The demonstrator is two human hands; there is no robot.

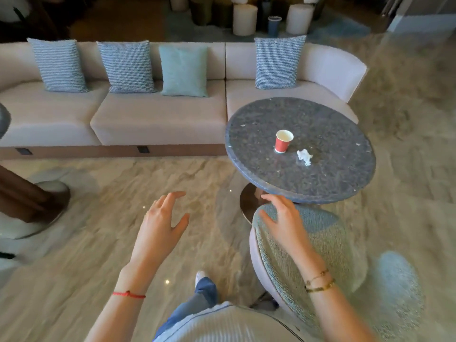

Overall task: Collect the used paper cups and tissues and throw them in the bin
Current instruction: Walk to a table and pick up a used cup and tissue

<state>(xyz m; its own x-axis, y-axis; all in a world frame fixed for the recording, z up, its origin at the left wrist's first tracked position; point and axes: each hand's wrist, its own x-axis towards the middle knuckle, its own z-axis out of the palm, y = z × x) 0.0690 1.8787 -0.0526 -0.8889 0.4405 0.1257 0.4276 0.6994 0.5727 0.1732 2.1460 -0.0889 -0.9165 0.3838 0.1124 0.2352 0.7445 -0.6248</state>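
red paper cup and tissue wait on the table, both hands empty

red paper cup (283,141) with a white inside stands upright near the middle of the round dark speckled stone table (328,186), and the crumpled white tissue (305,156) lies just beside it, apart from it, on the side nearer the table's right edge. left hand (161,219) hovers over the pale marbled floor (81,255) with fingers spread and relaxed, holding nothing. right hand (283,224) is likewise loose and empty, its fingertips (267,198) close under the near rim of the table, above the back of a teal woven chair (318,245); whether it touches the chair i cannot tell.

no bin is clearly in view, so the drop-off point is unknown from here. the reach for the cup looks like the next step, and the risks lie there: the chair stands between the person and the table, so a leaning reach could bump the rim or tip the light cup. any leftover liquid would spill. the small tissue could slide off if brushed rather than pinched. a cream sectional sofa (158,119) with blue and teal cushions (183,70) sits behind.
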